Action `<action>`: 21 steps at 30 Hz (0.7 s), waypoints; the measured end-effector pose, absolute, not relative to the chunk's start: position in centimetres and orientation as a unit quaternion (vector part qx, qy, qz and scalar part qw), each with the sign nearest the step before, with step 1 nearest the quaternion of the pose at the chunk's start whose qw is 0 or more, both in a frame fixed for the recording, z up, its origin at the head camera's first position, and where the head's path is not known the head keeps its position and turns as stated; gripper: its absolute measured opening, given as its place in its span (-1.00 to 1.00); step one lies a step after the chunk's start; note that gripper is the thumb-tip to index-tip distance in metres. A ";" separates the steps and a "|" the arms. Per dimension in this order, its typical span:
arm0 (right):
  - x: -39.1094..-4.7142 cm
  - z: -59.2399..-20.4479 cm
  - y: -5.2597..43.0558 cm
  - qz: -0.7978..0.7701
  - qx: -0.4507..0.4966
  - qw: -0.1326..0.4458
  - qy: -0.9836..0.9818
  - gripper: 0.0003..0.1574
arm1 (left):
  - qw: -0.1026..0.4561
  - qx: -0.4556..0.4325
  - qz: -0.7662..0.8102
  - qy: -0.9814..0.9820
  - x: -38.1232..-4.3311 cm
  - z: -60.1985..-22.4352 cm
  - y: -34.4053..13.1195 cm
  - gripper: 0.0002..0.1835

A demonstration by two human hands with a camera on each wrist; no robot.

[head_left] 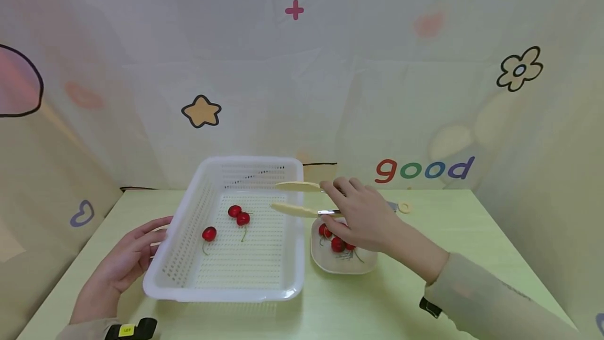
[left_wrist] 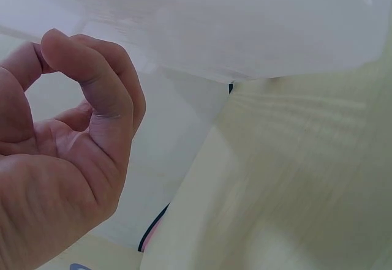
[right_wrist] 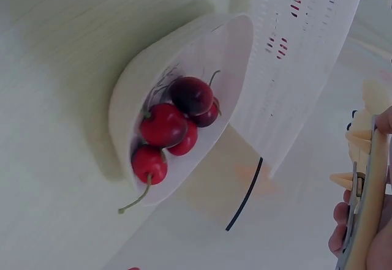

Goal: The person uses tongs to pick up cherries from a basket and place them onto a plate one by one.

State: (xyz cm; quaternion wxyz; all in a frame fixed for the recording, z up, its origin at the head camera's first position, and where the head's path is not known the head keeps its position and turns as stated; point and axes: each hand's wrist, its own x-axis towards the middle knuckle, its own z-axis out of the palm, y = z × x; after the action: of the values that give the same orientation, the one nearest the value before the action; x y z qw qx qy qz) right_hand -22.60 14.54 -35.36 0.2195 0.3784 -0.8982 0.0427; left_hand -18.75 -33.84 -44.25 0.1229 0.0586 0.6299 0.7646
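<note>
Right hand (head_left: pixel 360 216): grips tongs (head_left: pixel 294 209), tips parted, perhaps for a light pinch.
Left hand (head_left: pixel 134 248): loosely bent at the basket (head_left: pixel 300 256)'s left wall, likely steadying it.
Cherries (head_left: pixel 209 233): three in the basket, left of centre; others in the bowl (head_left: pixel 346 266), lower right of centre, apparently within easy reach.

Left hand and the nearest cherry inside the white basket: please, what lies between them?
In the head view, the perforated side wall of the white basket stands between the left hand and the nearest cherry.
</note>
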 end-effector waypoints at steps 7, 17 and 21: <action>-23.5 -35.0 12.0 0.030 0.386 0.207 -0.898 -0.36 | 0.122 0.059 0.765 0.630 -18.7 -44.1 -33.8 -0.65; -24.9 -34.6 8.8 -0.032 0.381 0.157 -0.910 -0.27 | 0.128 0.062 0.766 0.627 -18.7 -43.8 -33.8 -0.66; -25.3 -34.8 7.6 -0.060 0.380 0.138 -0.913 -0.29 | 0.129 0.063 0.766 0.627 -18.7 -43.8 -33.8 -0.66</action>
State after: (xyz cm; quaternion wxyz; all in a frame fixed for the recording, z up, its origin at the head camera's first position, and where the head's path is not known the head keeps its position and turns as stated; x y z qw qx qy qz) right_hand -25.26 7.60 -34.81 0.1380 0.3795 -0.9128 -0.0604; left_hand -18.67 -33.76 -43.82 0.1288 0.0628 0.6269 0.7658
